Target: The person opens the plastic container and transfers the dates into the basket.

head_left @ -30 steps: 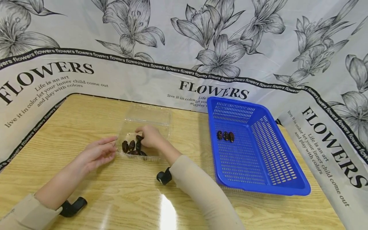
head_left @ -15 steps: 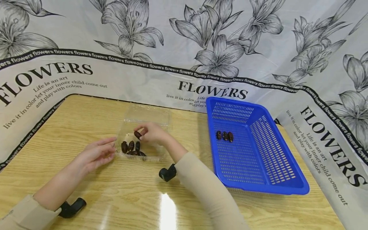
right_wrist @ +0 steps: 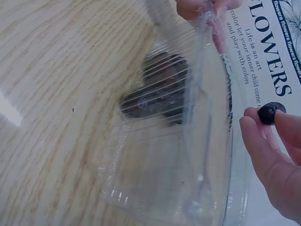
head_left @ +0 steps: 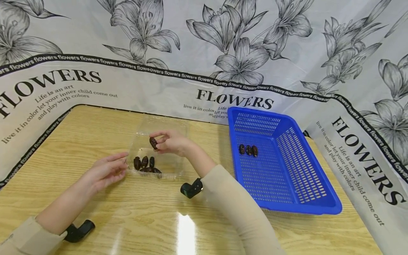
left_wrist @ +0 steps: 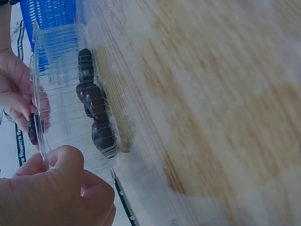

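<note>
My right hand (head_left: 172, 142) pinches a dark brown date (head_left: 153, 143) between thumb and fingers, above the clear plastic box (head_left: 172, 164). Several more dates (head_left: 145, 162) lie in the box's near left part. At the box's left rim is my left hand (head_left: 106, 171); the left wrist view shows its thumb and fingers (left_wrist: 66, 160) pinching that rim. The box's lid stands folded back on the far side. In the right wrist view the held date (right_wrist: 271, 113) is seen end-on at the fingertips.
A blue perforated basket (head_left: 271, 177) stands on the wooden table (head_left: 134, 219) to the right. Three dates (head_left: 248, 150) lie side by side in its left part. Behind the table hangs a flower-printed cloth (head_left: 178, 95).
My right hand has lifted a date off the others in the box and moved it up and slightly away. The left hand keeps its place on the rim.
</note>
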{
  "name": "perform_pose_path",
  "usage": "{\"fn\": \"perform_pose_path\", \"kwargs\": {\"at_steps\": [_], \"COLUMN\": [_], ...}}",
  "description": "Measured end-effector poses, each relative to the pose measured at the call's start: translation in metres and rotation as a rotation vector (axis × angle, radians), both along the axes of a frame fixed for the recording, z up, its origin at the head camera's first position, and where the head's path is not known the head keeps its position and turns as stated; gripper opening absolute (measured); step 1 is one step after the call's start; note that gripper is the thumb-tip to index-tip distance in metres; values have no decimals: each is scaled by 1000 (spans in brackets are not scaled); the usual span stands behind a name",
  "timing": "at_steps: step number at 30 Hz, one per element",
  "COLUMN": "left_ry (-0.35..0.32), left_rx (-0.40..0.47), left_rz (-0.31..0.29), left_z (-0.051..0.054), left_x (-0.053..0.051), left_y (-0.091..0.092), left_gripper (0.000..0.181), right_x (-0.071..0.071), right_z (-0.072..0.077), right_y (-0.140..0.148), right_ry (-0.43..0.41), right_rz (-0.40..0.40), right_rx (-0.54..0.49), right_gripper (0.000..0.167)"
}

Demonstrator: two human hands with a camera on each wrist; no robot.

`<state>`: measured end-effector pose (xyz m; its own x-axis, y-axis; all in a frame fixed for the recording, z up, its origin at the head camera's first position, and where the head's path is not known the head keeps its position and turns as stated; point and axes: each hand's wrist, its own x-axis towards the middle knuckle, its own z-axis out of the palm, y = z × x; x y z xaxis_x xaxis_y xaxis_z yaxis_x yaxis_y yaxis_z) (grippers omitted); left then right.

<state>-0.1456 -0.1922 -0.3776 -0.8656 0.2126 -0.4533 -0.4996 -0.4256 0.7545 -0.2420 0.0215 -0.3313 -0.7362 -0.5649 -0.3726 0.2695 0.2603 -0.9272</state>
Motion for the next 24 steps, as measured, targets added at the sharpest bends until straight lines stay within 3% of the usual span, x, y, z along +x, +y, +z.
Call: {"fn": "perform_pose_path", "kwargs": {"at_steps": [9,24], "left_ry": [-1,-9], "left_rx": [-12,-5], "left_rz": [-10,6], "left_z": [0,0], "left_x": [-1,1], "left_y": [1,1], "left_gripper": [26,30], "right_x": [0,-2], "right_z": [21,53], "right_y": [15,53], "right_ry": [-108,-91], "right_rz": [7,-57], "right_rx": [-137,-209], "right_gripper": [51,54]}}
